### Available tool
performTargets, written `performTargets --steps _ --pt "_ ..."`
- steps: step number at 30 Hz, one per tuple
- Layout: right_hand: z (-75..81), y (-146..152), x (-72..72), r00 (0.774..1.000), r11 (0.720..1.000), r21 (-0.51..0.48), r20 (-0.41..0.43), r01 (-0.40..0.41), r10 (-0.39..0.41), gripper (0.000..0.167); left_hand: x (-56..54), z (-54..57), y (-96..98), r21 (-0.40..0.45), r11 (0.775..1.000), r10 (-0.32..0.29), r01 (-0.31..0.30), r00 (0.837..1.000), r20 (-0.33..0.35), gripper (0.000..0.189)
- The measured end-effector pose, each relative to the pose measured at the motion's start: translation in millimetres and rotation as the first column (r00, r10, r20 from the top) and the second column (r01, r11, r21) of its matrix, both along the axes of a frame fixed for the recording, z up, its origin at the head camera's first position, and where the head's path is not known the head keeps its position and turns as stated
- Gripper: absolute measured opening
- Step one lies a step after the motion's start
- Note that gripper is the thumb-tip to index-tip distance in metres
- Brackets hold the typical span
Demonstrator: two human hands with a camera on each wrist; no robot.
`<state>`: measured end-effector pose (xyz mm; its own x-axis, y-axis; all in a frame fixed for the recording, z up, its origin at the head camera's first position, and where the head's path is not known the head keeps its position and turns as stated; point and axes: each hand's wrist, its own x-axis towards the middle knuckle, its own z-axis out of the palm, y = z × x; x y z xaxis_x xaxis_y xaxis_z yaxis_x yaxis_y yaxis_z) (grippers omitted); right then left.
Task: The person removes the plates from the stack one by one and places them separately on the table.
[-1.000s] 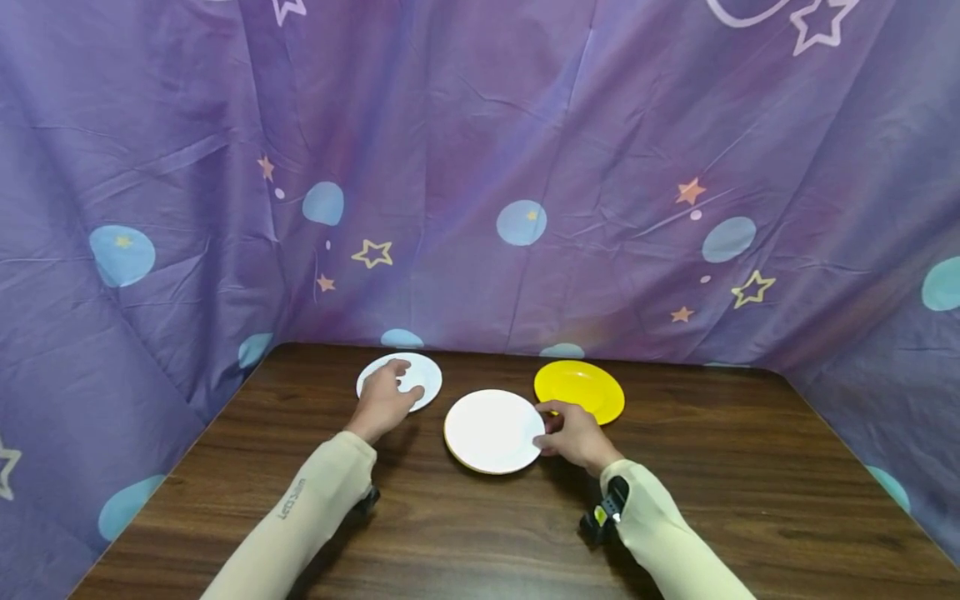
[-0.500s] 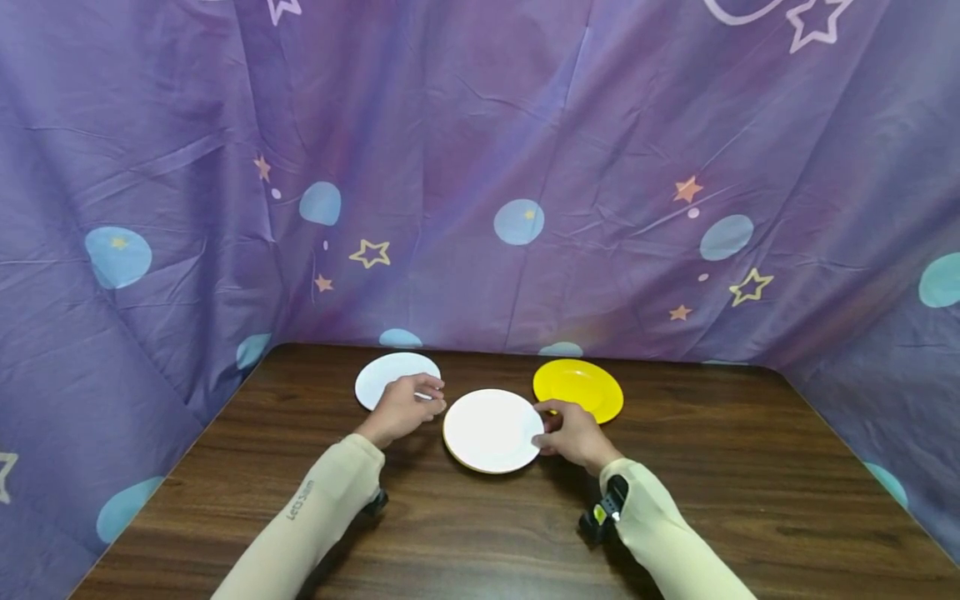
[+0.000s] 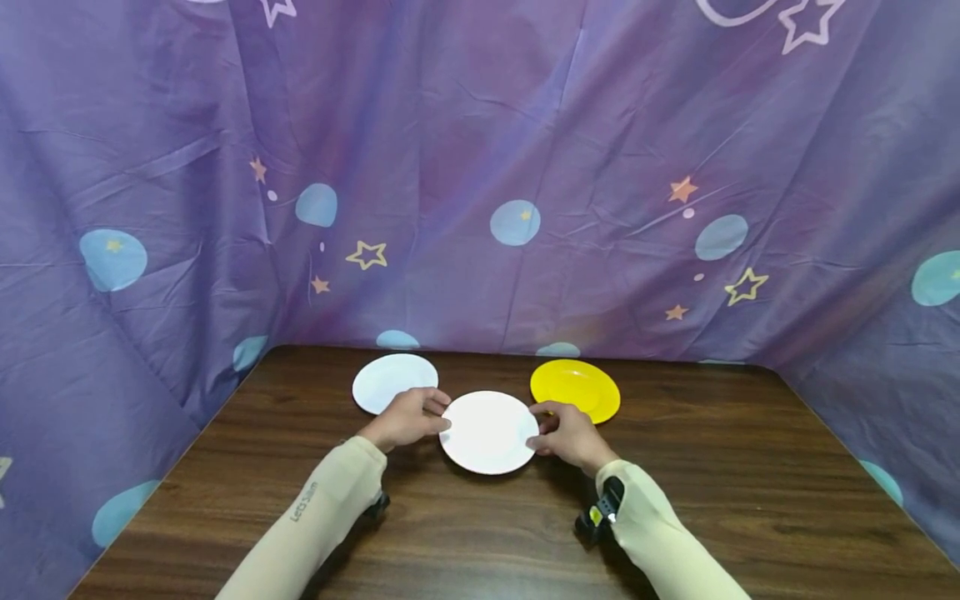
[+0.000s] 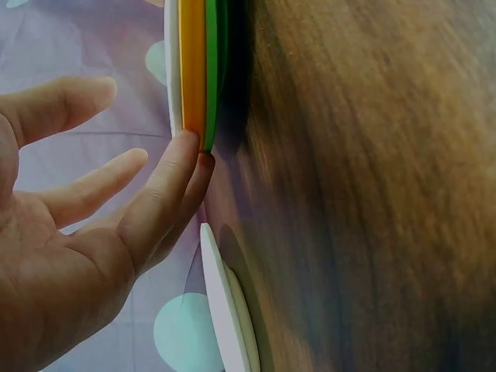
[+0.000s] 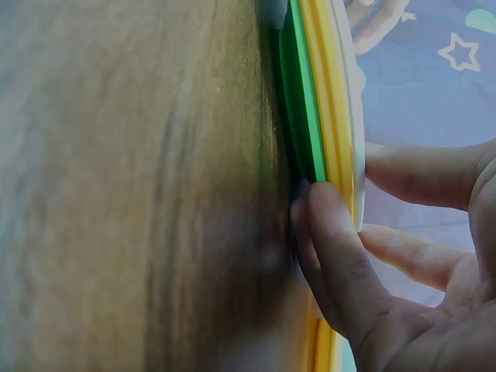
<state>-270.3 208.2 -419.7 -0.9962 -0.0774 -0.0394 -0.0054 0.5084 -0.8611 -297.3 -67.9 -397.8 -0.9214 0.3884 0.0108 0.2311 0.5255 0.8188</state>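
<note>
A stack of plates (image 3: 489, 432) sits mid-table, white on top, with an orange plate (image 4: 191, 70) and a green plate (image 4: 211, 93) showing below it. My left hand (image 3: 408, 417) is at the stack's left rim. Its fingertips touch the edge from the side, while the thumb stands away from it in the left wrist view. At the right rim, my right hand (image 3: 572, 435) pinches the stack, thumb on the white plate and fingers (image 5: 333, 213) against the orange and green edges.
Behind my left hand lies another white plate (image 3: 393, 379). A yellow plate (image 3: 576, 387) lies behind my right hand, at the back of the brown wooden table (image 3: 480, 542). A purple patterned curtain (image 3: 450, 167) hangs along the table's far edge.
My left hand has moved right and nearer, from over the back white plate to the stack's left rim. My right hand has stayed at the right rim.
</note>
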Motion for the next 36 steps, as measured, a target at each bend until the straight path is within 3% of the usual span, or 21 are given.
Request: performTargets --steps 9,22,31,36 --pt "-2.0 -4 1.7 0.999 1.0 0.013 -0.028 -0.015 0.015 0.053 2.1 -0.7 -0.3 -0.088 0.996 0.003 -0.007 0.999 -0.047 0.042" --pt "-0.1 -12 4.3 1.0 0.994 0.113 -0.007 0.002 -0.001 0.041 1.1 -4.2 -6.4 -0.094 0.995 -0.024 0.018 0.998 -0.063 0.05" --pt "-2.9 -10 5.7 0.998 0.996 0.089 -0.06 -0.018 0.024 0.037 2.5 -4.6 -9.5 -0.062 0.998 0.016 -0.017 1.0 -0.014 0.047" --pt "-2.8 -8 4.8 0.997 0.998 0.063 -0.07 -0.021 0.025 0.046 3.7 -4.7 -15.6 0.053 0.998 0.025 -0.029 0.998 0.064 0.047"
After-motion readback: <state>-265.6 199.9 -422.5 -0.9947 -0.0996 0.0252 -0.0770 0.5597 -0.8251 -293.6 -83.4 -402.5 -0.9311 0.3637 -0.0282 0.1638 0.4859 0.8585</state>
